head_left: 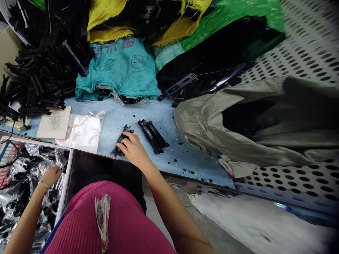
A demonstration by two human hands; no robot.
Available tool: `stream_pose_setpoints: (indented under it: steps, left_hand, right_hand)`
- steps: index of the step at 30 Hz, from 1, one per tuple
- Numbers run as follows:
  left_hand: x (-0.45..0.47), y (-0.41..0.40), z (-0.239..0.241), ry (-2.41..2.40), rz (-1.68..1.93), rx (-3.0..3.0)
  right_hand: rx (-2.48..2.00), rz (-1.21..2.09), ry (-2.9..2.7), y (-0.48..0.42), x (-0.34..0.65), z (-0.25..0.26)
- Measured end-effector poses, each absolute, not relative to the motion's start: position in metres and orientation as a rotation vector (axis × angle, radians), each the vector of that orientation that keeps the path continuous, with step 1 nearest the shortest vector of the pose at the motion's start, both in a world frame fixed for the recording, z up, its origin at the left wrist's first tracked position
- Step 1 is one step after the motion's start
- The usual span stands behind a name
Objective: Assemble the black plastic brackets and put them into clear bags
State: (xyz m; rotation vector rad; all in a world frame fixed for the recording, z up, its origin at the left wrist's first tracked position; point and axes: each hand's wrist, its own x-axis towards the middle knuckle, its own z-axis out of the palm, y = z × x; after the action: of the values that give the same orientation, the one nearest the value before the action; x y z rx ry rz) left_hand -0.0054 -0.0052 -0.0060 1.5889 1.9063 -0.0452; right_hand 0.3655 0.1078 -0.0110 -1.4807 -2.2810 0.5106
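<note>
My right hand (134, 149) rests on a long black plastic part (122, 140) lying on the light blue table (161, 120), fingers curled over it. A second, similar stack of black parts (153, 135) lies just to its right. My left hand (51, 175) reaches down into a bin of clear plastic bags (23, 187) at the lower left, fingers closed around the crinkled plastic. A bracelet shows on that wrist.
A heap of black plastic parts (39, 77) fills the far left. A teal woven sack (119, 67), yellow and green sacks behind, and an open grey sack (251, 120) crowd the table. A white bag (82, 132) and beige pad (54, 122) lie near the left edge.
</note>
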Motion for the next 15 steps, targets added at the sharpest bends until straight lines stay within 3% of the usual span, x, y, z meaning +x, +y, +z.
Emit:
stream_pose_setpoints:
  steps: [4, 8, 11, 15]
  left_hand:
    - [0.057, 0.069, 0.008, 1.788, 0.455, 1.918]
    - [0.119, 0.123, 0.001, 1.947, 0.396, 2.089]
    - [0.115, 0.139, -0.009, 1.946, 0.457, 1.919]
    - [0.082, 0.147, -0.014, 1.72, 0.751, 1.401]
  right_hand:
    - [-1.579, 0.447, -2.074, 0.099, 0.373, -0.024]
    - [-1.803, 0.595, -1.832, 0.094, 0.386, -0.03]
    - [-1.792, 0.925, -1.581, 0.099, 0.392, -0.03]
    - [-1.349, 1.588, -0.903, 0.111, 0.372, -0.023]
